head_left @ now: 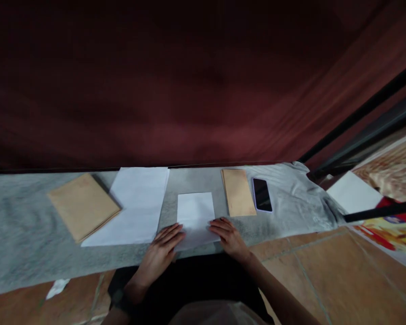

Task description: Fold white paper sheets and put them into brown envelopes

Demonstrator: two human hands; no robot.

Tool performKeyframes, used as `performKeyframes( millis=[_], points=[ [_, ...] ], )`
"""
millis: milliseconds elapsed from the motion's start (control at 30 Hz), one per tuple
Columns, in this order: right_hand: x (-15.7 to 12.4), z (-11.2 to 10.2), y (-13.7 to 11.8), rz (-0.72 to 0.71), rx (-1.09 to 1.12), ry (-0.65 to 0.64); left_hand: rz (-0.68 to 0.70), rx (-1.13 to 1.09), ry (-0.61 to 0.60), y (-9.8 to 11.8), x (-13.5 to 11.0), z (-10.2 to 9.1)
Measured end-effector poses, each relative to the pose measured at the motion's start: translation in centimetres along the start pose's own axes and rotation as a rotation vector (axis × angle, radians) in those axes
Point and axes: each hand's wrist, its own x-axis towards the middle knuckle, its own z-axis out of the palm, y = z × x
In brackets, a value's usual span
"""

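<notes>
Paper, white and folded (195, 214), lies at the near edge of the grey-covered worktop (16, 234), directly in front of me. I see my left hand (160, 253) flat, fingers extended and spread, with the fingertips resting on the paper's near left corner. My right hand (228, 237) is likewise flat and uncurled, its fingertips on the near right corner. Neither of the hands grips anything; both press down from above. A larger white sheet (135, 203) lies just left of the paper, partly under a brown envelope (83, 205). A second brown envelope (238, 192) lies to the right, with a smartphone (261, 194) touching its right edge, screen dark.
</notes>
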Motion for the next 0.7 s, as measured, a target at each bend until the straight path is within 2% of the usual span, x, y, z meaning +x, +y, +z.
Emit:
performKeyframes(
  millis=[100,200,500,700],
  points=[
    [0.3,-0.3,-0.2,0.005,0.008,-0.002,-0.036,-0.058,-0.02,0.1,0.0,-0.2],
    [0.8,-0.5,-0.7,0.052,0.009,0.009,-0.149,-0.124,0.061,0.3,0.5,-0.4],
    [3.0,0.7,-1.7,0.328,-0.176,0.157,-0.527,-0.254,0.247,1.5,4.2,0.5],
    [4.9,0.7,-2.2,0.472,-0.242,0.164,-0.725,-0.28,0.225,1.5,6.0,0.7]
  ],
)
